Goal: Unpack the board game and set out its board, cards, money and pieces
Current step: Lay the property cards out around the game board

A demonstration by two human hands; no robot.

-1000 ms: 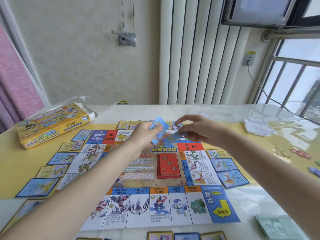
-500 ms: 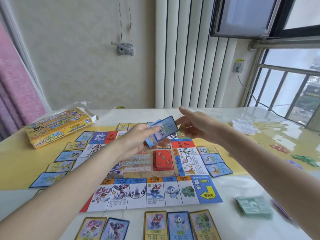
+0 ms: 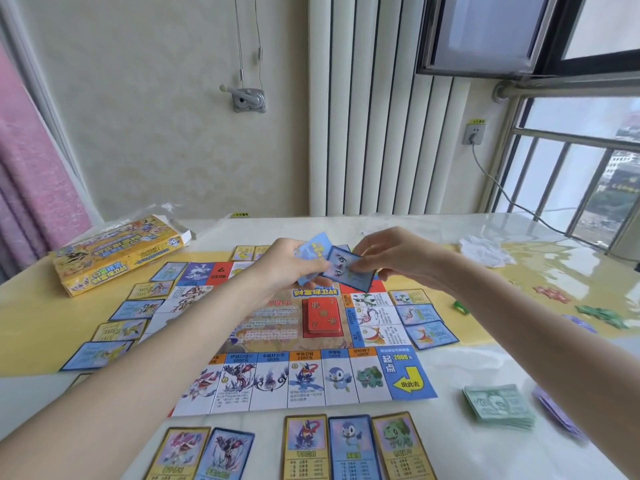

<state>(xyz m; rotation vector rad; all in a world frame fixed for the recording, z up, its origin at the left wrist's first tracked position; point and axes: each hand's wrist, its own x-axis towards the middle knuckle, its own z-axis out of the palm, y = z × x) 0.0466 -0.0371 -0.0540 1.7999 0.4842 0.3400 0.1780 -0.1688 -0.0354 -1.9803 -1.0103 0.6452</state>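
Note:
The game board (image 3: 304, 372) lies unfolded on the table, with a red card deck (image 3: 322, 316) at its middle. Above the board's far side my left hand (image 3: 287, 268) holds a small stack of blue cards (image 3: 317, 247). My right hand (image 3: 391, 259) pinches one blue-bordered card (image 3: 348, 273) at the front of that stack. Property cards lie in rows along the board's left (image 3: 98, 355), right (image 3: 429, 334) and near (image 3: 348, 446) edges. A green money stack (image 3: 498, 405) sits at the near right.
The yellow game box (image 3: 114, 258) lies open at the far left. A crumpled clear wrapper (image 3: 485, 251) sits far right, with small green pieces (image 3: 604, 315), a red piece (image 3: 550, 294) and purple notes (image 3: 557, 415) near the right edge. A power cord (image 3: 512, 199) trails from the wall socket.
My right hand came back to the stack and took hold of the front card. The view tipped downward, bringing the near row of cards into sight.

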